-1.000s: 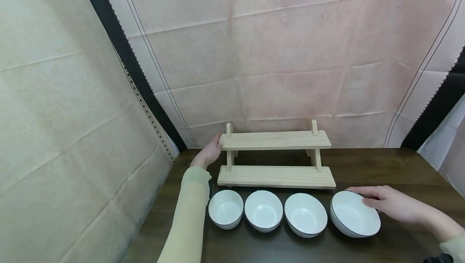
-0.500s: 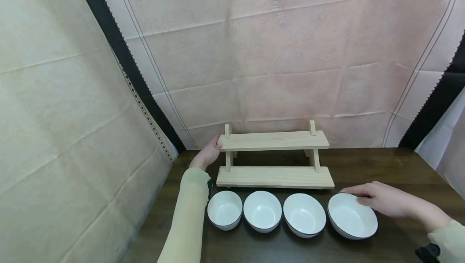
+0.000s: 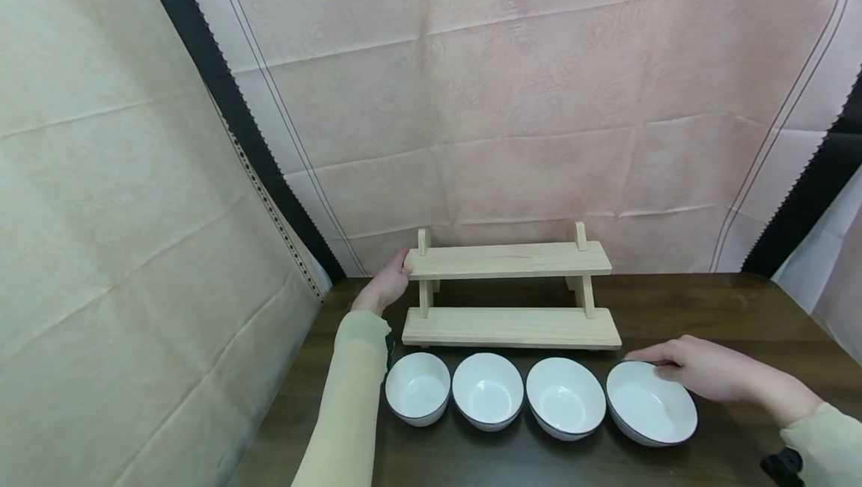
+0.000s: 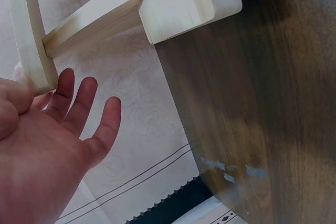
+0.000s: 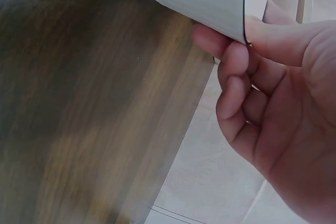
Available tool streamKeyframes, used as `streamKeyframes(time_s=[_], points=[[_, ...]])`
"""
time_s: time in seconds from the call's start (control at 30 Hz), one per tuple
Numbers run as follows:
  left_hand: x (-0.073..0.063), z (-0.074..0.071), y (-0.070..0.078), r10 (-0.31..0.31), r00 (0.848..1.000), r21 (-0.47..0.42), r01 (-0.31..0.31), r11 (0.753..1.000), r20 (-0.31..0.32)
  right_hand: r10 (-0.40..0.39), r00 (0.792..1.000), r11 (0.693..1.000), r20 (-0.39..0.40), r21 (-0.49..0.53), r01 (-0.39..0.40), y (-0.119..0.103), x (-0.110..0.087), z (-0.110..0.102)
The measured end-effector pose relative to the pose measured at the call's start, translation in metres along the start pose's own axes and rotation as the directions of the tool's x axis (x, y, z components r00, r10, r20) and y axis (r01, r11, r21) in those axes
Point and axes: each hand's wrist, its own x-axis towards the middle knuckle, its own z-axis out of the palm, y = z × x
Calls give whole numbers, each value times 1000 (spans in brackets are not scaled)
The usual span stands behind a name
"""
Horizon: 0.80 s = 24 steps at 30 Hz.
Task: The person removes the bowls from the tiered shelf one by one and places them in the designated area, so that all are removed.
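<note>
A two-tier pale wooden shelf (image 3: 512,328) stands towards the table's back. My left hand (image 3: 384,285) pinches the left end of its upper board; in the left wrist view the thumb is at the board's end (image 4: 38,72) and the other fingers spread loosely. My right hand (image 3: 714,369) grips the rim of the rightmost white bowl (image 3: 652,406), which has a dark edge. The right wrist view has the thumb inside that rim and curled fingers (image 5: 233,59) outside. Three more white bowls, a left one (image 3: 417,388), a middle one (image 3: 488,390) and a right one (image 3: 566,397), line up before the shelf.
The dark wooden table (image 3: 673,307) carries everything. Behind it hangs a pinkish cloth wall (image 3: 539,113), close to the shelf's back. Another pale cloth wall (image 3: 135,247) rises along the left side.
My right hand has shifted the rightmost bowl left, close to its neighbour in the row. The left hand keeps its hold on the shelf, which looks unmoved.
</note>
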Motion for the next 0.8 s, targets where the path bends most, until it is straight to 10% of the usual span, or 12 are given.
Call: streamKeyframes(time_s=[0.57,0.8], points=[[2,5,-1,36,999,18,-36,999,21,84,996,996,-6,-24,-85,2,-5,2],[-8,4,-20,205,976,173,-190,966,-70,177,951,971,-254,-114,-211,8,-11,9]])
